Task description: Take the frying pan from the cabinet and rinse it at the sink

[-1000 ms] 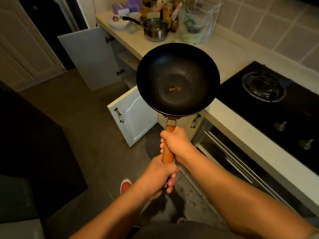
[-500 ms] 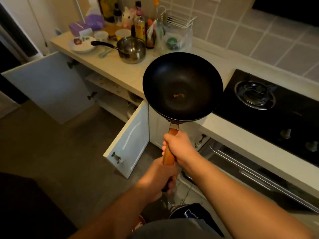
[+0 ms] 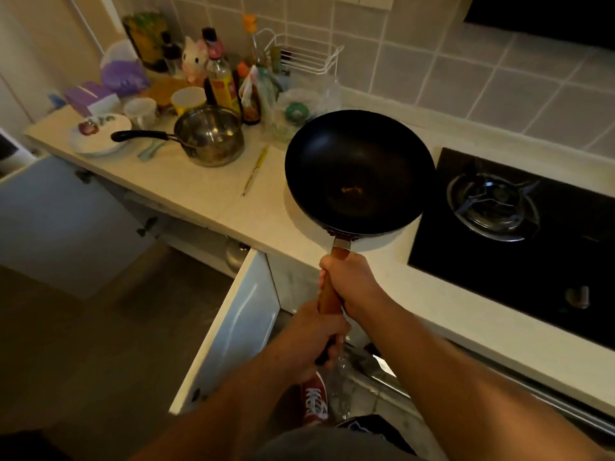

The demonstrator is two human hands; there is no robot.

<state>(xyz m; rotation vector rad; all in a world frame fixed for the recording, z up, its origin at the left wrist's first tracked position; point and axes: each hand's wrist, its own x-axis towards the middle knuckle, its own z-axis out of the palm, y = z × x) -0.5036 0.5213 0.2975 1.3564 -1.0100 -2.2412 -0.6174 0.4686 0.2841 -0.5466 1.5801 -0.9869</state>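
At far left, one cabinet door [image 3: 56, 224] stands open below the tabletop [image 3: 206, 191]; a second open door [image 3: 233, 331] hangs nearer the centre, edge-on to the camera. On the tabletop's left end lie a plate [image 3: 100, 134] and, just beside it, a steel saucepan [image 3: 209, 136] whose black handle points left over the plate's rim. Bottles [image 3: 221, 84], cups [image 3: 188, 99] and a wire rack [image 3: 306, 56] crowd the wall behind it. A thin yellow utensil [image 3: 254, 171], possibly a chopstick, lies between saucepan and pan. Centre: the pan [image 3: 359, 171], black, held level above the tabletop's front edge, out of the cabinet; a small orange speck sits in its bowl. Its wooden handle [image 3: 331, 291] runs down toward the viewer. Left hand [image 3: 314, 334] is wrapped closed around the handle's lower end; right hand [image 3: 349, 281] is wrapped closed around its upper part, just below the metal collar. Below the hands, a red shoe [image 3: 314, 399] on the floor. At right, a black hob [image 3: 519, 241] with one burner [image 3: 492, 204] is set into the tabletop, just beside the pan's rim.
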